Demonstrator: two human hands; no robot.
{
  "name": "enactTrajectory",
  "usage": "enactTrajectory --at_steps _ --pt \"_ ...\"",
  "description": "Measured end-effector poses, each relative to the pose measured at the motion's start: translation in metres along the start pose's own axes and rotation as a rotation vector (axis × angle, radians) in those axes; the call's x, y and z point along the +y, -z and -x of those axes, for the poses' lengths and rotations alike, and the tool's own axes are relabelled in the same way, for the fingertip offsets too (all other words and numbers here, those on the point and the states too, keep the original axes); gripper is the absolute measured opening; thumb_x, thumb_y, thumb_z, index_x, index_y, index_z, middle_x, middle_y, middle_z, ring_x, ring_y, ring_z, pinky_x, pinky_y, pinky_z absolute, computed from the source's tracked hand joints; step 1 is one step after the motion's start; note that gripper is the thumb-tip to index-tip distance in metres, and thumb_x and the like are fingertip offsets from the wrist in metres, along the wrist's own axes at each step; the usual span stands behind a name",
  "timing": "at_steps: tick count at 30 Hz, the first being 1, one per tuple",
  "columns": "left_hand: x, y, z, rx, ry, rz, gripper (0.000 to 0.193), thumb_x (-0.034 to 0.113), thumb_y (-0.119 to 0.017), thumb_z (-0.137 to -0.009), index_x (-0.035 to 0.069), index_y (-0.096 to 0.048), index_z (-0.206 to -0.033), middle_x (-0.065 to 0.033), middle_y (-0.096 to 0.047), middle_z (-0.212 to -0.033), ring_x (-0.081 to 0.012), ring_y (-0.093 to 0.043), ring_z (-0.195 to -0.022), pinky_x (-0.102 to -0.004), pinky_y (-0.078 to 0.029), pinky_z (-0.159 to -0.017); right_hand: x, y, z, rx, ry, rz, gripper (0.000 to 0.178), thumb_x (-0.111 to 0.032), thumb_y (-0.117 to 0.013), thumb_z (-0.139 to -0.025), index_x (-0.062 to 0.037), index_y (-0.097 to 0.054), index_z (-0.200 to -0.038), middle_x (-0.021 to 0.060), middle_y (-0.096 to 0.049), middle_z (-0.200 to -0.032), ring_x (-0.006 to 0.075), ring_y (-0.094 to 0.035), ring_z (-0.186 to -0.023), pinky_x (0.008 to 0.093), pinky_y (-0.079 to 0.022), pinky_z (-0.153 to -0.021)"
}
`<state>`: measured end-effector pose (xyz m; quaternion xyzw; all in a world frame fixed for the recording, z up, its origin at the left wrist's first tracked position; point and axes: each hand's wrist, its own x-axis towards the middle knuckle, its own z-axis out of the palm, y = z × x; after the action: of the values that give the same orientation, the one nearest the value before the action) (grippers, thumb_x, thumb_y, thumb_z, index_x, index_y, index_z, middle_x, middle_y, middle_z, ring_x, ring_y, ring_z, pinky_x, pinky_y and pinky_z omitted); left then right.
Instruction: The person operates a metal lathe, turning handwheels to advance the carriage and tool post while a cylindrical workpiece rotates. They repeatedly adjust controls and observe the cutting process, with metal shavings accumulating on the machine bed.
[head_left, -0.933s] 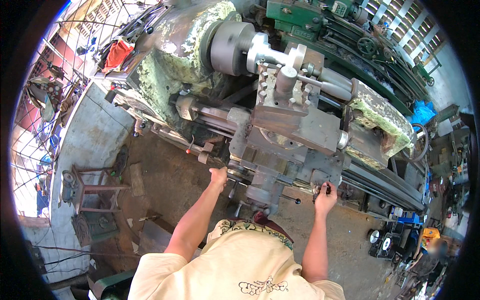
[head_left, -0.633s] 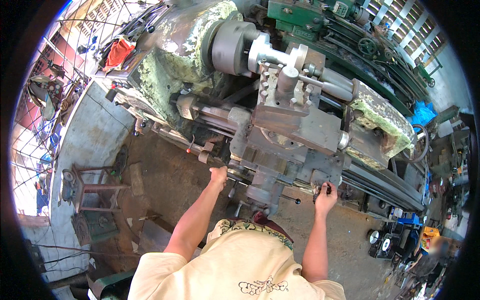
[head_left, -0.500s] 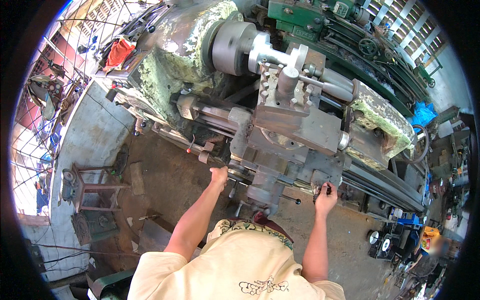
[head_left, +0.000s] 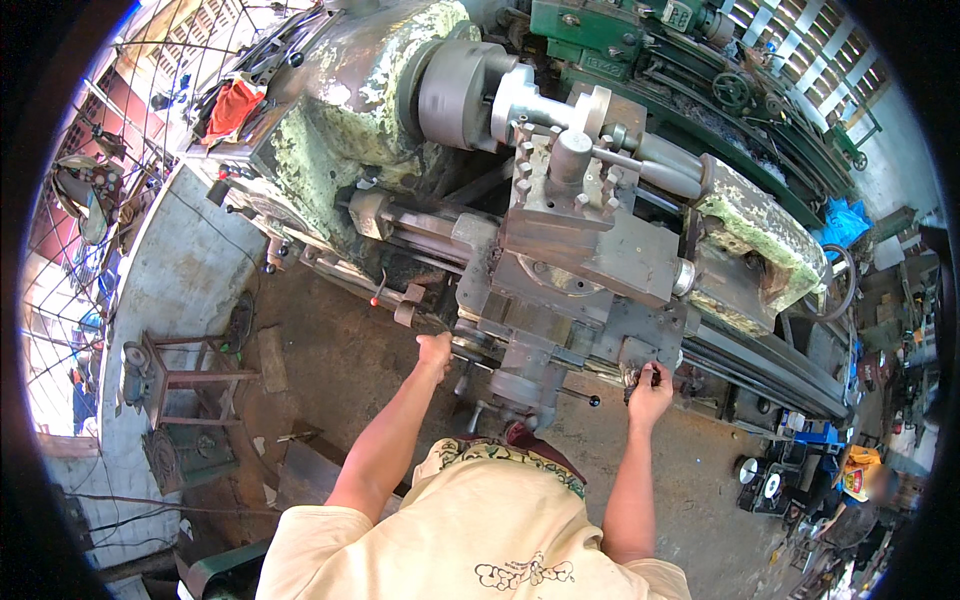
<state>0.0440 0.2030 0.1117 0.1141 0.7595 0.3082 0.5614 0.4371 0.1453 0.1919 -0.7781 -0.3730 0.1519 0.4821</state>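
A large metal lathe fills the middle of the view. My left hand (head_left: 434, 352) is closed at the rim of the carriage handwheel (head_left: 476, 348), and its fingertips are partly hidden. My right hand (head_left: 651, 392) is closed around a dark lever (head_left: 632, 376) at the right end of the lathe's apron. Above and between my hands are the cross slide (head_left: 520, 375) and the bolted square tool post (head_left: 570, 185). Behind the tool post, a shiny flanged metal workpiece (head_left: 545, 108) sits between the grey chuck (head_left: 460, 95) and the tailstock (head_left: 735, 220).
A ball-ended lever (head_left: 580, 397) and a crank handle (head_left: 474, 418) stick out close to my body. A red cloth (head_left: 233, 108) lies on the headstock. Behind stands a green lathe (head_left: 590, 35). A metal-framed stand (head_left: 190, 377) is on the left; tools and containers (head_left: 770, 485) lie at right.
The whole view has shifted very slightly. Both hands keep their places on the handwheel and the lever.
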Motion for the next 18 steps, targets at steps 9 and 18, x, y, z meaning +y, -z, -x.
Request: enactTrajectory --at_steps 9,18 --pt "-0.0008 -0.0027 0.0007 0.107 -0.051 -0.008 0.035 0.024 -0.059 -0.086 0.004 -0.039 -0.106 -0.0057 -0.043 -0.06 -0.0155 -0.039 -0.045 -0.0334 -0.029 -0.038 -0.0039 0.0002 0.0017 0.0 0.004 0.004 0.017 -0.016 -0.067 -0.092 -0.0005 -0.068 -0.1 0.0084 -0.067 -0.078 0.0176 -0.058 -0.069 0.0334 -0.048 -0.068" --pt "-0.0023 -0.0023 -0.0025 0.08 -0.056 0.04 0.035 0.023 -0.059 -0.085 0.004 -0.038 -0.107 -0.0068 -0.044 -0.06 -0.0167 -0.039 -0.043 -0.0337 -0.029 -0.037 -0.0053 0.0013 0.0006 -0.01 -0.007 -0.011 0.018 -0.016 -0.067 -0.092 0.0003 -0.067 -0.1 0.0081 -0.066 -0.077 0.0158 -0.058 -0.068 0.0325 -0.048 -0.067"
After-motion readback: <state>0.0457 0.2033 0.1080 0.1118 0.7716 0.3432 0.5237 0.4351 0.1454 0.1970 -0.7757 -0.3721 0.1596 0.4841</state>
